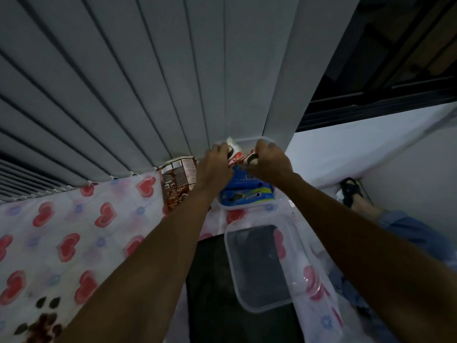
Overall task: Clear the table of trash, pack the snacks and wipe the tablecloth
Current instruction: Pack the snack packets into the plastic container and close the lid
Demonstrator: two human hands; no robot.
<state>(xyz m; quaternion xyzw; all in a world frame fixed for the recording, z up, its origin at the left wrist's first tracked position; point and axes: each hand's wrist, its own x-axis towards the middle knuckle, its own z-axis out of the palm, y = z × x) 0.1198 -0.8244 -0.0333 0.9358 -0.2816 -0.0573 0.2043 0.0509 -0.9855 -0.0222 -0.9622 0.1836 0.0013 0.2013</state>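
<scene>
- Head view: both arms reach to the far edge of the worktop. The left hand (215, 164) and right hand (268, 158) are closed together on a red-and-white snack packet (238, 155), held over a clear container (247, 206) already holding blue packets (247, 191).
- Left to do, judging by the scene: a brown wrapper (176, 184) lies beside the container, the lid (259, 266) sits off, and dark stains (42, 323) mark the heart-print tablecloth (74, 231).
</scene>
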